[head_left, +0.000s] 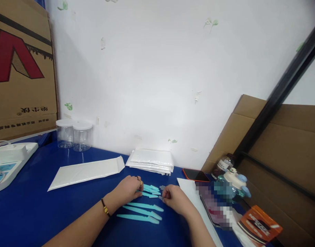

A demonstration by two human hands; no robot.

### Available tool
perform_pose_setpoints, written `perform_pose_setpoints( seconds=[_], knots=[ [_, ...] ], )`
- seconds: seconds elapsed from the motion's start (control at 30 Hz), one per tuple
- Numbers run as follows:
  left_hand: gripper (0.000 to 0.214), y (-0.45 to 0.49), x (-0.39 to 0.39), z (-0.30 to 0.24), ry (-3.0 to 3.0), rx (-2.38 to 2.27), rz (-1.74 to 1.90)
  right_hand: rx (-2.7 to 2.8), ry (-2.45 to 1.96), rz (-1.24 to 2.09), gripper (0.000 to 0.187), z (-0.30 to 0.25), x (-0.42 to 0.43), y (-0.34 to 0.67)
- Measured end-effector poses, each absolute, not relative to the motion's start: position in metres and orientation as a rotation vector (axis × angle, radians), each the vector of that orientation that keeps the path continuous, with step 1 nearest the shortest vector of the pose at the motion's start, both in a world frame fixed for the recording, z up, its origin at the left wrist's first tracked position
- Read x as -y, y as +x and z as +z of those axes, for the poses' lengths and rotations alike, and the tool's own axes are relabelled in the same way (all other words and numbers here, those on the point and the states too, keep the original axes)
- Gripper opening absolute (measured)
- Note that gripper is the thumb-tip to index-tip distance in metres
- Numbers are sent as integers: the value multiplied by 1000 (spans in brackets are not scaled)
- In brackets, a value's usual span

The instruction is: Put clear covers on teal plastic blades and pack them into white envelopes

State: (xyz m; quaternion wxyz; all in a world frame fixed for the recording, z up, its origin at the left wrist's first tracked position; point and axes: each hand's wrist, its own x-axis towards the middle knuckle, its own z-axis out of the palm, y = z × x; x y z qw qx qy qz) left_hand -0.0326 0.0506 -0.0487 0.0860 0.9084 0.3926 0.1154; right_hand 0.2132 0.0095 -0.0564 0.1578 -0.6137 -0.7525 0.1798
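Observation:
Several light-blue plastic knife-like pieces (144, 210) lie on the blue table (44, 209) in front of me. My left hand (128, 189), with rings and a bracelet, rests curled over the upper pieces (151, 189). Just to the right, my right hand (174, 199) is closed in a pinch on a small grey piece (161, 188) at the tips of those blades. Three long pieces lie free below the hands.
A long white envelope (86, 171) lies to the left, a stack of white bags (150, 160) against the wall. Two clear jars (74, 135) stand at back left beside a cardboard box (20, 68). A phone (195, 175), bottles (232, 183) and an orange packet (260, 224) crowd the right.

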Motion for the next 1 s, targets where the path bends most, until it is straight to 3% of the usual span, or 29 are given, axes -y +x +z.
perform_pose_setpoints(
  seconds=[0.53,1.0],
  knots=[
    [14,-30,-47,-42,2935,-1079,373,2194,-1721,426,10,-45,-3,203],
    [16,-29,-43,-37,2906,-1026,422,2157,-1622,578,7,-38,3,194]
  ],
)
